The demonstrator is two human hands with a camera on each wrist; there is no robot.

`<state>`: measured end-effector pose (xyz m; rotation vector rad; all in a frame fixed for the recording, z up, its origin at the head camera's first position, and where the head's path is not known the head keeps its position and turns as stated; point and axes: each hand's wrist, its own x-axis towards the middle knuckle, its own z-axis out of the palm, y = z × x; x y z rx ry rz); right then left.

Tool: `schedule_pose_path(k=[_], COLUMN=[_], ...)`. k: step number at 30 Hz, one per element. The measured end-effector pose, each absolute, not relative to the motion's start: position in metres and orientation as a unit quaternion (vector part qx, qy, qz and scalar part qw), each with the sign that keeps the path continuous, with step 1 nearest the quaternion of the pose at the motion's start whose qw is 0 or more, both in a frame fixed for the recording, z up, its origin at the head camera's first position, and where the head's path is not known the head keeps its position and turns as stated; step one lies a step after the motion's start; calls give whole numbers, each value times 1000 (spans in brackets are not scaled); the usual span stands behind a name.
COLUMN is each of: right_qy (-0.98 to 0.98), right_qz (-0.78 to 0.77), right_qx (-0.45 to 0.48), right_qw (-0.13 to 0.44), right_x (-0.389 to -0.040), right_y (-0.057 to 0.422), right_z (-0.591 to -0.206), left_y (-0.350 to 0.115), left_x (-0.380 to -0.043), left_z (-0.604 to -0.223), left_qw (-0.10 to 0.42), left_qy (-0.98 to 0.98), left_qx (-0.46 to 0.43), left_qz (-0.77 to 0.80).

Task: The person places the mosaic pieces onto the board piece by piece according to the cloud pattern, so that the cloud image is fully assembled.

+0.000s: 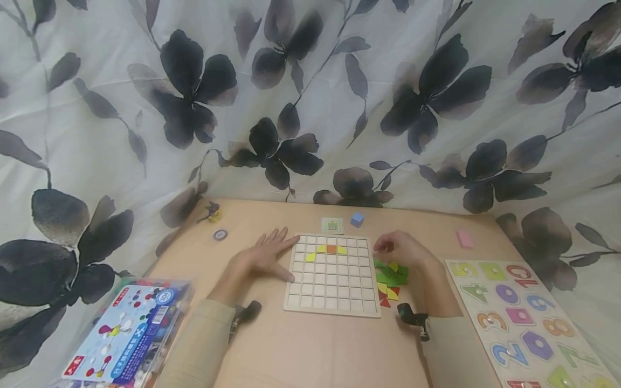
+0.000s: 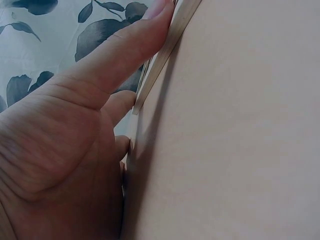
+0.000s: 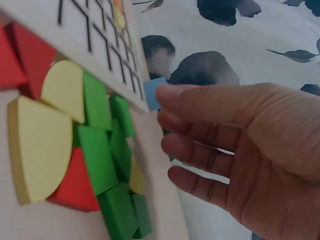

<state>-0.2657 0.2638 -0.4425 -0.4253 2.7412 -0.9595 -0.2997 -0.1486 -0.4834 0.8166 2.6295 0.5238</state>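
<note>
My left hand (image 1: 264, 256) lies spread at the left side of a white gridded board (image 1: 335, 293), thumb and fingertips at its edge. In the left wrist view the thumb (image 2: 125, 55) touches the board's wooden rim (image 2: 165, 55). Near the board's top sit an orange square (image 1: 332, 249) and several yellow pieces (image 1: 310, 257). My right hand (image 1: 407, 250) hovers beyond the upper right edge, fingers loosely bent and nothing visible between them. Below it lies a pile of green pieces (image 3: 100, 160), yellow pieces (image 3: 42, 150) and red pieces (image 3: 75, 185).
A small patterned card (image 1: 332, 225) and a blue cube (image 1: 357, 219) lie behind the board. A number puzzle (image 1: 529, 318) and pink block (image 1: 464, 240) are at right. On the left are a boxed molecule set (image 1: 126, 328), a round disc (image 1: 220, 235) and a small figure (image 1: 213, 212).
</note>
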Motion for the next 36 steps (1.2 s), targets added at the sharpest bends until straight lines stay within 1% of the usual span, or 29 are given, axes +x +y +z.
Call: schedule_pose_path(k=[5, 17, 36], right_qy=[933, 929, 928], right_qz=[-305, -307, -321], right_qx=[-147, -145, -132], right_qw=[124, 145, 137], right_x=[-268, -269, -268], right_y=[266, 266, 262], right_z=[-449, -458, -458], left_y=[-148, -148, -148], left_x=[-300, -298, -299], left_z=[-483, -482, -481], left_qw=[169, 168, 170], left_qy=[925, 925, 924], left_qx=[286, 285, 283], left_qz=[182, 186, 194])
